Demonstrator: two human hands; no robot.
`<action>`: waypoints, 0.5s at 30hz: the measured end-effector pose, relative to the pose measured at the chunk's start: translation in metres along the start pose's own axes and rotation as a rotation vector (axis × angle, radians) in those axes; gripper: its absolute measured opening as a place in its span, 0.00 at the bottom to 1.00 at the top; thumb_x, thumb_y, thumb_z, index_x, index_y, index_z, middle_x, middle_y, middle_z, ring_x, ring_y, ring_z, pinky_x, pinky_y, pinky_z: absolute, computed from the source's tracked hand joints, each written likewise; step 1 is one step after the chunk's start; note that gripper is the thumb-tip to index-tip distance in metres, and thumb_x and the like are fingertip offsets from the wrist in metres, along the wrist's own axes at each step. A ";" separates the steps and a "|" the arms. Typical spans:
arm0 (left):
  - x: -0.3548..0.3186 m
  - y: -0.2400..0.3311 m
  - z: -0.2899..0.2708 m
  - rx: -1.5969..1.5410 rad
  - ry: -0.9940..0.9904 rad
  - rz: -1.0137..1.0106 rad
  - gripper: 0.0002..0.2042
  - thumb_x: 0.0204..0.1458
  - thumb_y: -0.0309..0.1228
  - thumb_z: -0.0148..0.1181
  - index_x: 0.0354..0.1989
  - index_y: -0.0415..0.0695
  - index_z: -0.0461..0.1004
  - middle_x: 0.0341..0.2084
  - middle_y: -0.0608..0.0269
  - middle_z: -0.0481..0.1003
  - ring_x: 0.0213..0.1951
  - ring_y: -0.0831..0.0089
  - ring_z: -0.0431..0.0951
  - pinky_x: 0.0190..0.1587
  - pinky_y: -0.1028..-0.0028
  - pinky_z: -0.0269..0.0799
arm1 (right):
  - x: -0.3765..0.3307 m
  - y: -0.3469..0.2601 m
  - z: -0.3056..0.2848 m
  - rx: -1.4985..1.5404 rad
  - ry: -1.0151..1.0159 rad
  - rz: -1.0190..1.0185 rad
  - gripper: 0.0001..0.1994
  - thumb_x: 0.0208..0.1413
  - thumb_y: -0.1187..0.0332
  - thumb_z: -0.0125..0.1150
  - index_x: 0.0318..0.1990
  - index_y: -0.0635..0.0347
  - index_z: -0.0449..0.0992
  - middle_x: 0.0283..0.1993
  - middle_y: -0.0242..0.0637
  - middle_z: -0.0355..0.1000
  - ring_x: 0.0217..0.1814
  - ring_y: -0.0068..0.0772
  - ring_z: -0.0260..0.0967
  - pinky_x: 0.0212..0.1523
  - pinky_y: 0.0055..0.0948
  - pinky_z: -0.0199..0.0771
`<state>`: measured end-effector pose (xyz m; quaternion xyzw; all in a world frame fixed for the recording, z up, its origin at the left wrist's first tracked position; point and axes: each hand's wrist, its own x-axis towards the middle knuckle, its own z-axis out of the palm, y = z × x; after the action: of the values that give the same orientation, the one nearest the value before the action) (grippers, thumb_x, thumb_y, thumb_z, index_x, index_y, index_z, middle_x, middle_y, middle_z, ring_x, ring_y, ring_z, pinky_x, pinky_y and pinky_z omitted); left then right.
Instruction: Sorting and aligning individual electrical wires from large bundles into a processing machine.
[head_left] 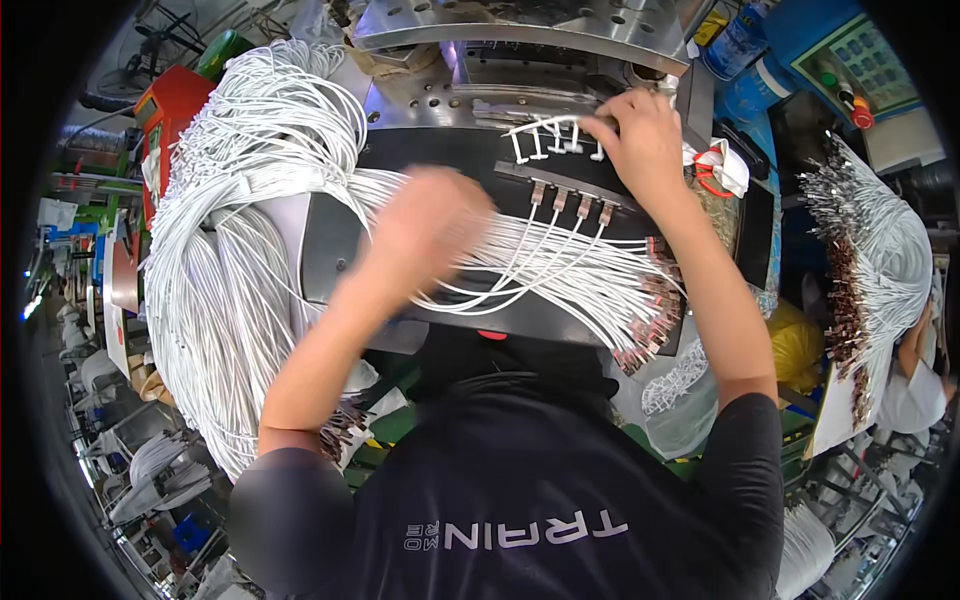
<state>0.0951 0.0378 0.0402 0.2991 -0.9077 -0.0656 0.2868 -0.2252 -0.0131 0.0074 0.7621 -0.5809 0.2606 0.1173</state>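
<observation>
White moulded runner (pixel 553 137) pinched by right hand (pixel 640 140); left hand (pixel 430 230) blurred, closed over white cables (pixel 560 270).

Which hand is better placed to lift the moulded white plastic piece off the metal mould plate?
Probably the right hand: its fingers already rest at the white plastic moulded piece on the grey metal mould plate. The left hand is blurred, lower down over the bundle of thin white cables.

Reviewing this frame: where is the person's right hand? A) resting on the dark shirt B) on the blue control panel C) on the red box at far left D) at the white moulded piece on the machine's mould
D: the right hand touches the white moulded piece above the row of cable ends.
</observation>
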 end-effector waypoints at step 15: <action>0.009 0.052 0.062 -0.054 0.087 -0.178 0.07 0.54 0.32 0.66 0.30 0.43 0.77 0.26 0.60 0.74 0.33 0.58 0.76 0.38 0.64 0.75 | -0.009 -0.009 -0.001 0.602 -0.103 0.150 0.12 0.64 0.64 0.61 0.47 0.64 0.80 0.43 0.51 0.73 0.48 0.57 0.72 0.52 0.42 0.71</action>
<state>0.0283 0.0712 0.0084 0.3732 -0.8623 -0.1022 0.3268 -0.2188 -0.0022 0.0043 0.7300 -0.5375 0.3897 -0.1626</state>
